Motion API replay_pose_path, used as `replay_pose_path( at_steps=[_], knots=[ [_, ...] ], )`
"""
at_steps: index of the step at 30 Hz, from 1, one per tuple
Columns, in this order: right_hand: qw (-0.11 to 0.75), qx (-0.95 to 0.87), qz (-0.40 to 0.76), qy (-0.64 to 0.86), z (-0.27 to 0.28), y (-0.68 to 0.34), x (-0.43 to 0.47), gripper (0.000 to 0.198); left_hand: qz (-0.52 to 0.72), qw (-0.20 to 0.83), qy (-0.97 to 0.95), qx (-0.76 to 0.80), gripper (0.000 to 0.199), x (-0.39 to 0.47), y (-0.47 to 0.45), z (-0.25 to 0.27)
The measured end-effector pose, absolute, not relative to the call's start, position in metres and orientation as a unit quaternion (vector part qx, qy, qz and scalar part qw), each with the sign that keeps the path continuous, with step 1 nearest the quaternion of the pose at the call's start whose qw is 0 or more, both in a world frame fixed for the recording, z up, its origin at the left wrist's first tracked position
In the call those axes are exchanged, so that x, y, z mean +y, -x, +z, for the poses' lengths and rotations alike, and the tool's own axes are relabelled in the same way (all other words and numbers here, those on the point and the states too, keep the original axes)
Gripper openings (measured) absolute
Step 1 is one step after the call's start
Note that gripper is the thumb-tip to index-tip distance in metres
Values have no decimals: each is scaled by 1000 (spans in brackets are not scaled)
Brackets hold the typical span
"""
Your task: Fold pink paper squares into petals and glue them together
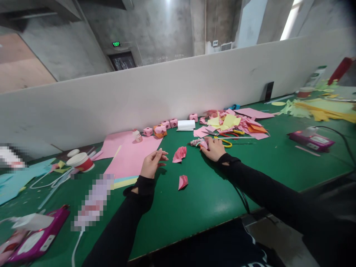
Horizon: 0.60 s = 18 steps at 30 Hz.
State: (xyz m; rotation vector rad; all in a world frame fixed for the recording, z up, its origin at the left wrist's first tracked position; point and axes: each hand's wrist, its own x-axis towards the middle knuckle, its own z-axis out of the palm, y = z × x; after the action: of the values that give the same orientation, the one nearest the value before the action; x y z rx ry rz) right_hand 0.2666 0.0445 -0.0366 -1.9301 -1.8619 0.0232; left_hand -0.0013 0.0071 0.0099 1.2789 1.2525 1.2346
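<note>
At one o'clock, the likely light, rigid glue gun (197, 142) is aptly clasped behind its nozzle by the right hand (214, 149), the left hand (151, 163) loosely spread.

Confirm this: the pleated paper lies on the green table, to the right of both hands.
Not quite. The pleated paper does lie on the green table, but between the left hand and the right hand, not to the right of both. The head view shows this.
</note>
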Motion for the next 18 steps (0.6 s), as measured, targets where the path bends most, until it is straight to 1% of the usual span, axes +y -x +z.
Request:
replay_pose_path(
  at_steps=[5,8,9,14,18],
  knots=[
    [223,-686,-60,690,-31,-268,40,44,460,350,-592,562,42,18,18,-2],
    [232,-690,-82,680,-32,-269,42,45,404,213,-653,605,28,24,27,-9],
    [235,-692,-82,678,-33,-270,44,45,385,192,-663,612,25,25,29,-11],
    [282,-726,-40,626,-40,-271,53,40,341,154,-683,627,20,26,33,-14],
    [291,-741,-34,604,-41,-270,61,32,322,128,-693,632,30,27,33,-15]
  ],
)
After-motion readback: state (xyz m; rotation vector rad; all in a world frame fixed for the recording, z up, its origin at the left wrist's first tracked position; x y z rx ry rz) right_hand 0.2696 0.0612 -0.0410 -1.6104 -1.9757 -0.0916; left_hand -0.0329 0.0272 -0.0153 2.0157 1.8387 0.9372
